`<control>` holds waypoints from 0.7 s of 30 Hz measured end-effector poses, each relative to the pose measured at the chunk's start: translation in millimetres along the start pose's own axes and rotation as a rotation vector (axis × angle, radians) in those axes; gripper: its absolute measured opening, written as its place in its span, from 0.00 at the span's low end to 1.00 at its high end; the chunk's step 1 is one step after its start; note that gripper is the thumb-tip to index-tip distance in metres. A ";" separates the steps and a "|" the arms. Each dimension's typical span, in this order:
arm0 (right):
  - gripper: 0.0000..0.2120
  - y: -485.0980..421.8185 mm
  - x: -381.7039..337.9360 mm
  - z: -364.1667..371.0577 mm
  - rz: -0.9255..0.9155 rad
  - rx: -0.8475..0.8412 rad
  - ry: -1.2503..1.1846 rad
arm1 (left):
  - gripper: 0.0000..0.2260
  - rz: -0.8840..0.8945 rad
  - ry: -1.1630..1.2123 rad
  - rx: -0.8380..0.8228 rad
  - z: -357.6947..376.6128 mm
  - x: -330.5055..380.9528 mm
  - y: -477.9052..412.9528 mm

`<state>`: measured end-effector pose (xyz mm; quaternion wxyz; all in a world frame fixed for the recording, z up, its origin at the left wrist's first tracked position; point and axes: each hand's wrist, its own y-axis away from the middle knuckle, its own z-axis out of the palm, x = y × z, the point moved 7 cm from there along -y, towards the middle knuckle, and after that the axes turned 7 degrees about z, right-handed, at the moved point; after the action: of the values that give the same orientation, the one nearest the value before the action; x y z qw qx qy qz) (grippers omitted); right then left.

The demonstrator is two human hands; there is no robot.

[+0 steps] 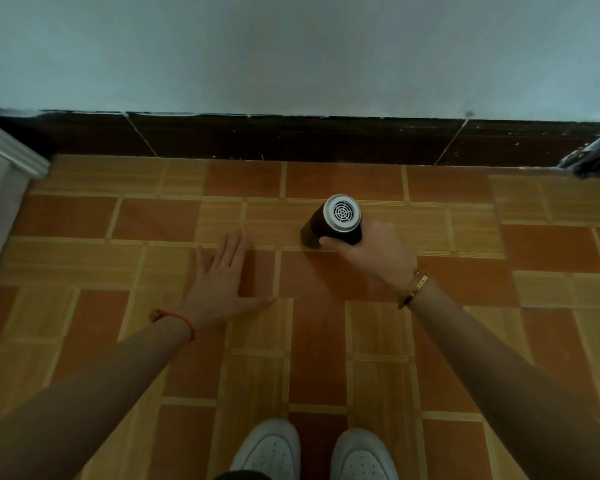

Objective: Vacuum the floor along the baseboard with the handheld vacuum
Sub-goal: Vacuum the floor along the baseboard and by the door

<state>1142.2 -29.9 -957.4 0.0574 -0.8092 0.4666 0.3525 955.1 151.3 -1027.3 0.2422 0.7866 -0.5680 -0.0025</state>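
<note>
A black cylindrical handheld vacuum with a white vented end cap points up toward me over the orange and tan tiled floor. My right hand grips its body from the right, thumb curled under it. My left hand is spread flat, fingers straight, above the floor to the left of the vacuum and holds nothing. The dark brown baseboard runs across the foot of the pale wall, a short way beyond the vacuum. The vacuum's nozzle end is hidden.
A white cabinet or door frame stands at the left edge. A dark object lies against the baseboard at the far right. My two white shoes are at the bottom centre.
</note>
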 end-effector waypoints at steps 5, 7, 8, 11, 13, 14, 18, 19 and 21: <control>0.25 -21.5 -26.1 20.3 -0.058 -0.023 0.011 | 0.57 -0.065 0.029 0.039 -0.9 -26.5 19.7; 0.28 -31.0 -36.8 21.3 -0.060 0.011 0.028 | 0.57 -0.082 0.021 0.031 -1.1 -35.8 26.5; 0.29 -35.6 -42.5 22.1 -0.063 0.021 0.045 | 0.57 -0.085 0.028 0.027 -0.8 -39.6 29.2; 0.31 -45.7 -58.7 28.4 -0.081 0.005 0.100 | 0.56 -0.092 0.045 0.041 -2.5 -48.3 34.9; 0.31 -45.9 -69.8 39.3 -0.110 -0.052 0.096 | 0.55 -0.105 0.049 0.053 -4.2 -52.9 37.7; 0.30 -43.8 -76.2 46.4 -0.136 -0.084 0.085 | 0.55 -0.111 0.056 0.060 -5.2 -54.8 39.2; 0.26 -28.2 -102.9 77.3 -0.243 -0.234 0.016 | 0.55 -0.150 0.068 0.092 -10.1 -64.2 48.8; 0.26 -25.2 -108.4 84.9 -0.257 -0.276 0.012 | 0.55 -0.162 0.069 0.090 -10.2 -67.2 52.3; 0.26 -22.6 -117.1 97.5 -0.272 -0.320 0.023 | 0.55 -0.185 0.059 0.087 -8.8 -73.9 61.9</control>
<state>1072.7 107.5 -962.3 -0.0301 -0.8675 0.2918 0.4017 876.0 206.0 -1015.9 0.2234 0.8451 -0.4852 0.0229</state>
